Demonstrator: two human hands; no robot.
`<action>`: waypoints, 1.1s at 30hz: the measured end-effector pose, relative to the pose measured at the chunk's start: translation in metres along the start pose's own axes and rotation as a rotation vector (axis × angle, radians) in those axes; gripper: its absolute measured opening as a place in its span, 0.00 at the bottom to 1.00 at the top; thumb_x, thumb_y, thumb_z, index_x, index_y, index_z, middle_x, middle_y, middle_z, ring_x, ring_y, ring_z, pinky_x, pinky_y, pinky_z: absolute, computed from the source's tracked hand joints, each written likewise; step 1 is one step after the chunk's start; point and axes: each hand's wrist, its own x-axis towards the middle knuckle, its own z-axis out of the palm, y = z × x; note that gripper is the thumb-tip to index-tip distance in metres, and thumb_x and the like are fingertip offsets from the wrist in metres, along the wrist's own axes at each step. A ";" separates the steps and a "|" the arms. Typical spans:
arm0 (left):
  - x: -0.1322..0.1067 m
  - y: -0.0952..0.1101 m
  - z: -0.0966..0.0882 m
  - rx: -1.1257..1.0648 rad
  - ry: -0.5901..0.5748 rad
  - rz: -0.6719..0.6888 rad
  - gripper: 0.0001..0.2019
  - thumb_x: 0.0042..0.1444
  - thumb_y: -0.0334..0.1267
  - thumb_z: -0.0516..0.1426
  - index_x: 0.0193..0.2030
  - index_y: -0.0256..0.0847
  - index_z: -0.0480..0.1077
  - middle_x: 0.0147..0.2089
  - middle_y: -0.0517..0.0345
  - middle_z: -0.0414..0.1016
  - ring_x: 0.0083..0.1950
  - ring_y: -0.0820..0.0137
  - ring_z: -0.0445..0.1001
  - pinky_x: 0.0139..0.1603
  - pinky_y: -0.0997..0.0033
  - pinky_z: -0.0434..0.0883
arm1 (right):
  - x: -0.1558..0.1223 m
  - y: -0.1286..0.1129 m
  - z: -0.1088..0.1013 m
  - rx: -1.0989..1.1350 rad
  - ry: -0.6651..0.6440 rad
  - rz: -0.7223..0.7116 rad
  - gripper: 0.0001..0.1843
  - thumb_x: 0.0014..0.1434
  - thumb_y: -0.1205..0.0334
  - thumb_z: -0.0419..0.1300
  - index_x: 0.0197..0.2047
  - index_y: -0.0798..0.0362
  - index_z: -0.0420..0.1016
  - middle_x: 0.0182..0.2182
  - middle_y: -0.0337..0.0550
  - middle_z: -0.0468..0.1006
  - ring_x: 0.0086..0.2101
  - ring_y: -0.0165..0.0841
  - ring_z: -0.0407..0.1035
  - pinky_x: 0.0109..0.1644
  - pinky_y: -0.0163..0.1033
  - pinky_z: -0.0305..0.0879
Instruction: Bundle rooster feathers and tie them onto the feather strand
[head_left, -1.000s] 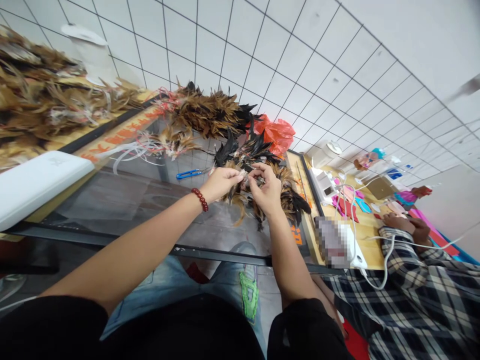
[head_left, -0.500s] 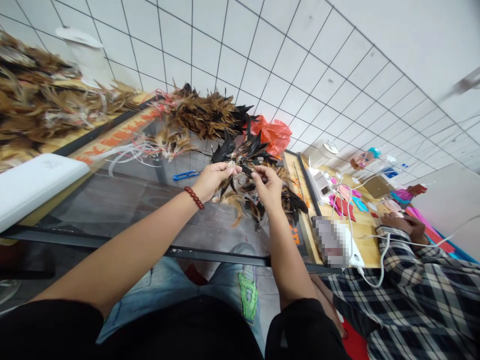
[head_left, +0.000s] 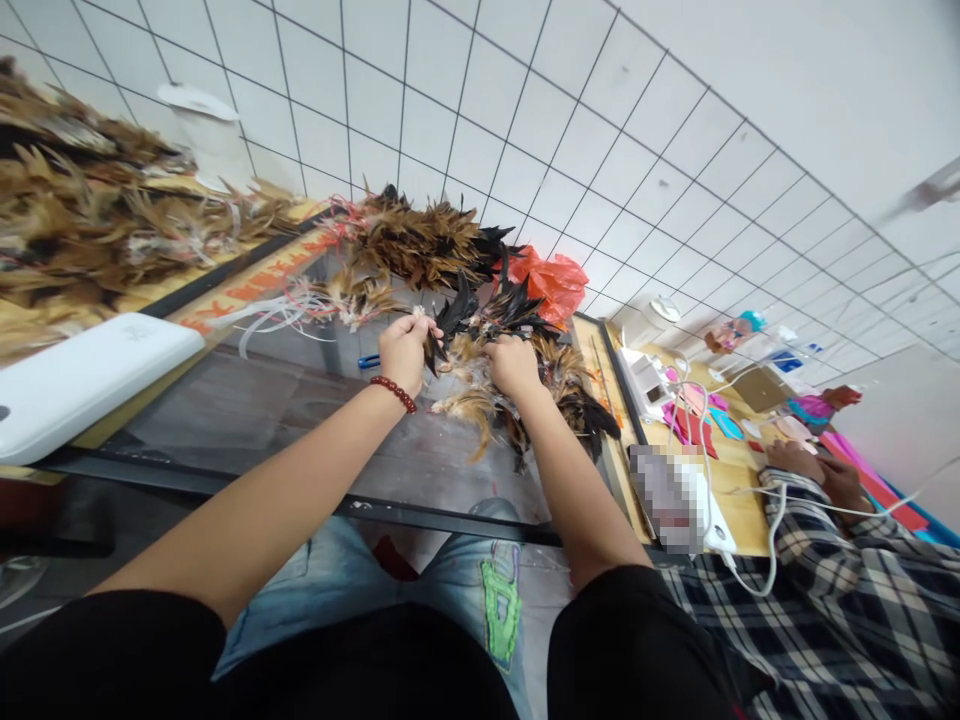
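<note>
Orange characters run along the table's edge strip [head_left: 251, 283], too blurred to read; no other writing is legible.

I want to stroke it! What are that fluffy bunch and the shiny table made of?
The feather bunch looks like real bird feathers, brown and black, matt, with wispy tips. The tabletop seems glass: glossy, with the floor showing through.

both arms outstretched, l hand [head_left: 403, 348] & r hand [head_left: 513, 364] fisted, knuckles up, slightly apart
</note>
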 end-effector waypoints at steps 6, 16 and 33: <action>0.001 -0.002 -0.003 0.029 -0.027 0.001 0.05 0.51 0.33 0.56 0.26 0.37 0.68 0.22 0.62 0.70 0.21 0.77 0.67 0.25 0.77 0.66 | -0.004 0.024 0.000 0.270 0.221 0.136 0.13 0.61 0.64 0.53 0.41 0.50 0.79 0.39 0.49 0.79 0.41 0.40 0.71 0.46 0.43 0.64; -0.012 -0.006 -0.004 0.406 -0.347 0.217 0.09 0.49 0.42 0.58 0.28 0.38 0.75 0.30 0.57 0.77 0.35 0.69 0.71 0.39 0.72 0.66 | -0.040 0.020 0.008 0.487 0.456 0.023 0.14 0.61 0.68 0.53 0.40 0.50 0.80 0.37 0.45 0.78 0.40 0.36 0.71 0.46 0.39 0.65; -0.023 -0.005 -0.004 0.775 -0.596 0.254 0.12 0.53 0.41 0.54 0.20 0.41 0.65 0.20 0.61 0.66 0.25 0.71 0.61 0.30 0.71 0.56 | -0.045 -0.012 0.003 0.638 0.450 0.027 0.10 0.62 0.63 0.55 0.39 0.49 0.78 0.37 0.43 0.81 0.39 0.35 0.73 0.46 0.39 0.65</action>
